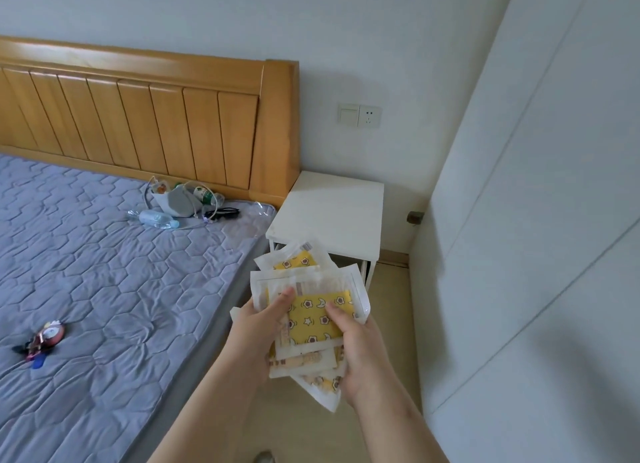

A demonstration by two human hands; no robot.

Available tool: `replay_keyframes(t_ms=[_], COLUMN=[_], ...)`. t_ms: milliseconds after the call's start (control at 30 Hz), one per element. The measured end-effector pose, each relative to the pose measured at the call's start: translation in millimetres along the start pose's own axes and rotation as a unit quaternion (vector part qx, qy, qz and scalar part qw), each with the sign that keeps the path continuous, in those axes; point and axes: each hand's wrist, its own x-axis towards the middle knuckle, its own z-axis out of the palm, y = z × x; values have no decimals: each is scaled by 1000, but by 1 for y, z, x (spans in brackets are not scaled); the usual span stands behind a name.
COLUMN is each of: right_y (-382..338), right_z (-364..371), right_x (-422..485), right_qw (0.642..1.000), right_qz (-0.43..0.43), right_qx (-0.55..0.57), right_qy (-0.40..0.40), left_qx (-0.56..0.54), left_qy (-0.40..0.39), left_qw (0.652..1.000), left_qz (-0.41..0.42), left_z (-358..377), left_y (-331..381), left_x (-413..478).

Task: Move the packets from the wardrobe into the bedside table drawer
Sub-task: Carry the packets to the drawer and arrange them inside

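A stack of several clear packets (313, 319) with yellow star-and-flower printed inserts is held in front of me, fanned out. My left hand (258, 327) grips the stack's left side with the thumb on top. My right hand (356, 350) grips its right side, thumb on the top packet. The white bedside table (329, 209) stands just beyond the packets, between the bed and the wall. Its front is mostly hidden behind the packets, so I cannot tell how its drawer stands.
The bed (104, 272) with a grey quilted mattress and wooden headboard (145, 116) fills the left. On it lie a water bottle (157, 219), a white bag with cables (180, 199) and a small colourful toy (41, 341). White wardrobe panels (536, 220) rise on the right.
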Motion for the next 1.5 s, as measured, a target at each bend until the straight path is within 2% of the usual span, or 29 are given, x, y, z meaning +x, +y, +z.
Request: replay_keyframes(t_ms=[267,500,800,1067,1333,1500], right_y=[-68,-114,-125,-99,-74,-51], right_z=[19,27,-5,-29,-45,-49], right_x=[178,309,407,491,576,586], right_qw=[998,994,991,984,981,982], right_qz=[7,12,91,131,85,53], right_qx=[16,22,-15,-52,-125,-133], right_qy=[54,110,96,110,123,120], left_qx=[20,60,52,73,61,57], left_qy=[-40,-5,43,32,33,14], left_qw=[999,997,992,987,985,988], left_qz=[-7,-43,-108,-140,-157,-143], left_z=[58,105,132,120,109,99], left_y=[53,83,57,15,-22,-44], left_x=[187,320,404,485,579,593])
